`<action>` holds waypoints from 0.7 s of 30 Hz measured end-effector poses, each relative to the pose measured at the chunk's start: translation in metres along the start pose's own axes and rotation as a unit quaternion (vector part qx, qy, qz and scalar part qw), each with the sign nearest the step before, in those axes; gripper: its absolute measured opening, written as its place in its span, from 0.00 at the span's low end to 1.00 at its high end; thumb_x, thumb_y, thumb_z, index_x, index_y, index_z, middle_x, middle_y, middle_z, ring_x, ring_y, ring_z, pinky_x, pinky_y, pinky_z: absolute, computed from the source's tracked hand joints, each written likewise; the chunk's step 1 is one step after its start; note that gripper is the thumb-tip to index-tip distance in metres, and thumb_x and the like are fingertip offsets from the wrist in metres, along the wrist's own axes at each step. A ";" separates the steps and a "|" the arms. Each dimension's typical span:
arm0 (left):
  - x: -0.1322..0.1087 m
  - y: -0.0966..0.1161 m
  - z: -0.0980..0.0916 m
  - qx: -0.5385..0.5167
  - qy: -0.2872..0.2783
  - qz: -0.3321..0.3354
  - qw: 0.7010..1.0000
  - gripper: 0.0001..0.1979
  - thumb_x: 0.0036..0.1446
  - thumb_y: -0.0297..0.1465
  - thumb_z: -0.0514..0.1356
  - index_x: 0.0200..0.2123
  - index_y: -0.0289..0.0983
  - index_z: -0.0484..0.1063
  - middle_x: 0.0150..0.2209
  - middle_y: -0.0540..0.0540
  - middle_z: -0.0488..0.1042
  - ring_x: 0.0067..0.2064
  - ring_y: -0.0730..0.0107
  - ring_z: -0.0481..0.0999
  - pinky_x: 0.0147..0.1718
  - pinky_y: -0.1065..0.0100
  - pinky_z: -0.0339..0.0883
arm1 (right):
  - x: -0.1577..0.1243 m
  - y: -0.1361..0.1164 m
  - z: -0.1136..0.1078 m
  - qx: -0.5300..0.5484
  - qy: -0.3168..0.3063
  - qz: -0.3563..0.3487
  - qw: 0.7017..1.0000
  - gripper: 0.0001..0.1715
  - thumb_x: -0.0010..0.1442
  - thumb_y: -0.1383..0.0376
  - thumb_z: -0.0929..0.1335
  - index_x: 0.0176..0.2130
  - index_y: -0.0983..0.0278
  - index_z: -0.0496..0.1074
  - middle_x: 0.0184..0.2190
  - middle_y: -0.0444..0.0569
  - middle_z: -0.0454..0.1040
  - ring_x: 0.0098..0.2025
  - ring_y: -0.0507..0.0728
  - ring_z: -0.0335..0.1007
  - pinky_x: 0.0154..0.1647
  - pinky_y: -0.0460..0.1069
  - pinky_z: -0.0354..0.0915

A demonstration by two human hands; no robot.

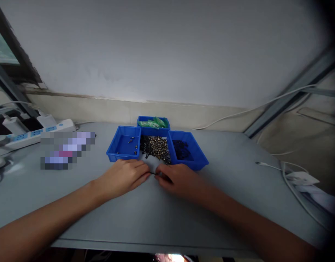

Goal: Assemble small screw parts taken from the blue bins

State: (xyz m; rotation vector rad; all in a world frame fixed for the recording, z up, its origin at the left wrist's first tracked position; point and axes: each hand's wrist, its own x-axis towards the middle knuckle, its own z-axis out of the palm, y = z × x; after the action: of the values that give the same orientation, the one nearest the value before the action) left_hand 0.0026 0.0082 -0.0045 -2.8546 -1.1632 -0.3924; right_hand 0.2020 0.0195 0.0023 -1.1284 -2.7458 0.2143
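Note:
My left hand (126,176) and my right hand (177,180) rest on the grey table (145,218), fingertips almost meeting. Both are closed in a pinch on a thin black piece (153,173) that spans the gap between them. Just beyond the hands lies a pile of small dark and brass parts (156,147). Left of the pile stands a blue tray (123,147) with a few small parts. A blue tray (188,151) holding dark pieces stands right of it. Behind them a third blue tray (153,123) holds green packets.
A white power strip (36,134) and plugs lie at the far left, with a blurred-out item (65,149) beside them. White cables (287,174) and a white adapter (302,178) sit on the right. A wall rises behind the table.

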 end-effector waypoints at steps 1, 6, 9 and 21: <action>0.000 0.000 0.001 -0.004 -0.005 -0.004 1.000 0.14 0.61 0.34 0.45 0.31 0.36 0.67 0.29 0.49 0.70 0.30 0.70 0.70 0.27 0.69 0.62 | 0.000 0.000 -0.001 0.010 0.001 0.003 1.000 0.07 0.57 0.63 0.60 0.30 0.63 0.64 0.20 0.41 0.68 0.23 0.50 0.63 0.22 0.45 0.51; 0.001 0.003 0.002 -0.061 -0.032 0.010 0.998 0.11 0.60 0.30 0.46 0.33 0.35 0.66 0.30 0.48 0.71 0.31 0.71 0.71 0.28 0.70 0.61 | -0.003 -0.002 -0.004 0.071 0.001 -0.018 0.997 0.08 0.57 0.62 0.60 0.34 0.63 0.65 0.23 0.42 0.70 0.26 0.50 0.66 0.26 0.45 0.55; 0.001 0.004 0.003 -0.078 -0.037 0.017 0.996 0.09 0.59 0.28 0.46 0.34 0.35 0.65 0.30 0.49 0.71 0.30 0.72 0.70 0.27 0.70 0.60 | -0.004 -0.002 -0.004 0.089 0.005 -0.023 0.996 0.06 0.56 0.63 0.62 0.34 0.62 0.65 0.23 0.41 0.70 0.26 0.50 0.66 0.27 0.45 0.57; -0.001 0.006 0.004 0.013 -0.034 -0.045 0.998 0.13 0.61 0.35 0.44 0.35 0.36 0.65 0.24 0.47 0.70 0.27 0.68 0.70 0.23 0.68 0.57 | 0.000 0.009 -0.006 -0.039 0.134 -0.114 0.984 0.12 0.59 0.67 0.57 0.34 0.65 0.67 0.28 0.49 0.71 0.33 0.52 0.66 0.32 0.47 0.62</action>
State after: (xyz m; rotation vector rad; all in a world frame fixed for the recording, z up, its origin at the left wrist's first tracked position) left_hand 0.0071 0.0042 -0.0082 -2.8212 -1.3006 -0.2826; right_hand 0.2095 0.0266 0.0066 -0.7826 -2.6276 -0.0705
